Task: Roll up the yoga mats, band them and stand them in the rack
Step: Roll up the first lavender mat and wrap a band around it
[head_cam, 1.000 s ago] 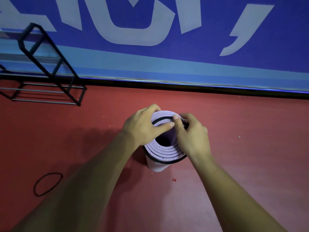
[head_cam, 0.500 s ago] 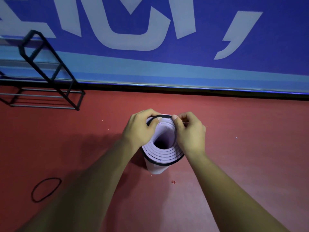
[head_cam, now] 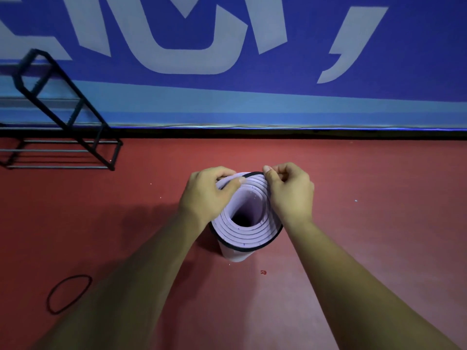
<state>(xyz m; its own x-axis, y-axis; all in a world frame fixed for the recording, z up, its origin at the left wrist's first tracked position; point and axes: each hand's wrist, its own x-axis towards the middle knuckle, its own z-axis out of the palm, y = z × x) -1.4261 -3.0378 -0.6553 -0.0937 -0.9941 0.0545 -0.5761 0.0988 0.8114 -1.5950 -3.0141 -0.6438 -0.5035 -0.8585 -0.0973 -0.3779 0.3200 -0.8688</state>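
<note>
Hidden or unclear: the mat stands on end on the floor and I look straight down its coils, so its foot is out of sight and only a strip of its side shows below the rim. Its core is dark, and I cannot tell what is inside. The rack is cut off by the left edge, so its far part is unseen. My left fingertips are hidden behind the mat's far rim.

Hands: my left hand curls round the mat's upper left rim, thumb laid across the coils. My right hand pinches the band at the far rim between thumb and forefinger, the other fingers curled. The band runs round the mat's top end.

Containers: the mat stands outside the rack, well apart from it. A spare band lies flat on the floor at lower left. The wall rises behind.
</note>
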